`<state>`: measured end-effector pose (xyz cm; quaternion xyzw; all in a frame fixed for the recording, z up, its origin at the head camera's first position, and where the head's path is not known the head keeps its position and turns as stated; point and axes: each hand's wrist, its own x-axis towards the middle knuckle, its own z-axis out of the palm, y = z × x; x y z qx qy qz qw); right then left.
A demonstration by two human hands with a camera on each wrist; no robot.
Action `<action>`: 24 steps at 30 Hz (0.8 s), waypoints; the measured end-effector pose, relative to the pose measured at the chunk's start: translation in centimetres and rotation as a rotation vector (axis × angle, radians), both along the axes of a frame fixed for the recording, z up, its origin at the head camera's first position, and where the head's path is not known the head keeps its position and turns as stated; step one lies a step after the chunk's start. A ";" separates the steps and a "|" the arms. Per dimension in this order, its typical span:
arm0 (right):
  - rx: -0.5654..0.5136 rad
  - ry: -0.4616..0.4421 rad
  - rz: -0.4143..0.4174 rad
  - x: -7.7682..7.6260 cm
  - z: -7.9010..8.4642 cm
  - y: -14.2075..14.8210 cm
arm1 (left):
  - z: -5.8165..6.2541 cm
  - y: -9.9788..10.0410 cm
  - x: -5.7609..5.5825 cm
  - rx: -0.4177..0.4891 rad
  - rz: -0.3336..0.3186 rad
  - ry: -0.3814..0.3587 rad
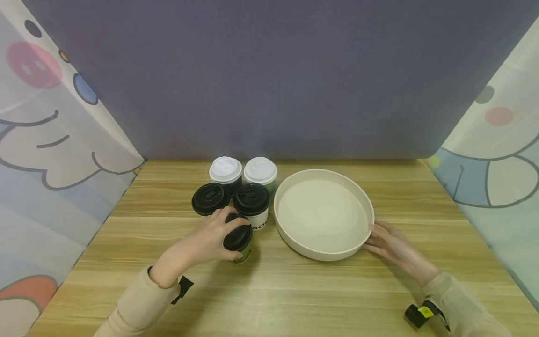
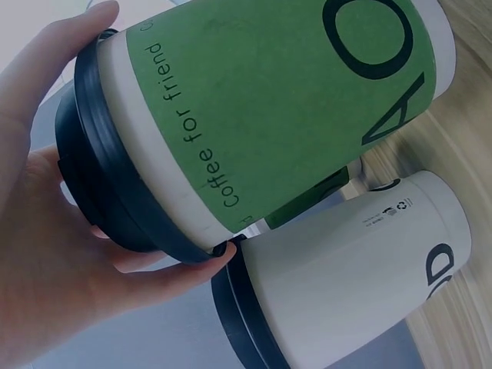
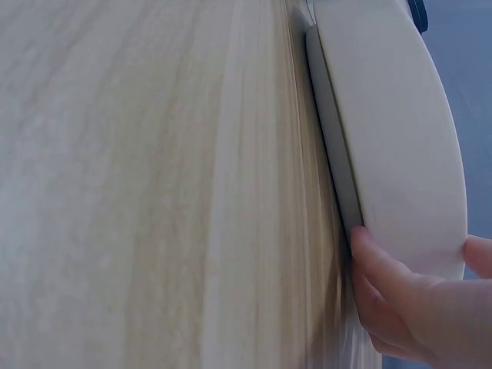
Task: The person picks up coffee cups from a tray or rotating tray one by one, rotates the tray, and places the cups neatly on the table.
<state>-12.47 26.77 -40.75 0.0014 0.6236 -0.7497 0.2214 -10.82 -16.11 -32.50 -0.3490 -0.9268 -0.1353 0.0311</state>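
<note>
In the head view my left hand (image 1: 214, 236) grips a paper coffee cup (image 1: 243, 252) by its black lid, fingers and thumb spread around the lid's edge. The left wrist view shows the cup's green sleeve (image 2: 269, 100) with printed lettering. Right beside it stands a white cup with a black lid (image 1: 251, 199), close to my fingertips. At the right, my right hand (image 1: 393, 248) holds the edge of a round cream tray (image 1: 324, 210). The right wrist view has fingers (image 3: 384, 265) at the tray's lower edge and the thumb at its rim.
Another black-lidded cup (image 1: 210, 199) and two white-lidded cups, one dark (image 1: 226, 171) and one green (image 1: 260, 172), stand grouped left of the tray. A grey panel (image 1: 278, 84) rises behind the wooden table (image 1: 294, 299). Patterned curtains (image 1: 50, 140) hang at both sides.
</note>
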 end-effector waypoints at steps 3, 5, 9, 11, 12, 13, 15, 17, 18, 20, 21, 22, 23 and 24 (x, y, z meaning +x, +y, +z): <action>-0.007 0.001 0.003 0.0 0.1 0.0 | 0.0 -0.1 0.0 -0.003 0.000 0.004; -0.008 0.001 0.003 0.0 0.1 0.1 | 0.0 -0.1 0.0 -0.006 -0.001 0.011; 0.013 0.001 -0.003 -0.1 0.0 0.2 | -0.1 -0.1 -0.1 -0.005 -0.008 0.025; 0.043 0.008 -0.006 -0.1 0.0 0.3 | -0.1 -0.2 -0.1 0.004 -0.015 0.034; 0.061 0.012 -0.009 -0.1 0.0 0.3 | -0.1 -0.2 -0.1 0.013 -0.019 0.041; 0.082 0.019 -0.012 -0.1 0.0 0.4 | -0.2 -0.3 -0.1 0.025 -0.023 0.048; 0.149 0.042 -0.006 0.0 0.1 0.4 | -0.3 -0.5 -0.2 0.058 -0.032 0.083; 0.282 0.090 -0.004 0.1 0.4 0.5 | -0.3 -0.7 -0.3 0.099 -0.043 0.140; 0.340 0.130 0.001 0.2 0.5 0.5 | -0.3 -0.8 -0.3 0.127 -0.052 0.171; 0.467 0.209 0.012 0.2 0.8 0.5 | -0.2 -1.2 -0.6 0.178 -0.064 0.247; 0.529 0.253 0.014 0.2 1.1 0.5 | 0.0 -1.4 -0.7 0.198 -0.067 0.282; 0.602 0.306 0.018 0.2 1.3 0.6 | 0.1 -1.7 -0.8 0.217 -0.063 0.307; 0.640 0.356 0.023 0.1 1.5 0.6 | 0.3 -2.0 -0.9 0.231 -0.056 0.339; 0.688 0.401 0.027 0.1 1.7 0.7 | 0.5 -2.4 -1.1 0.241 -0.049 0.371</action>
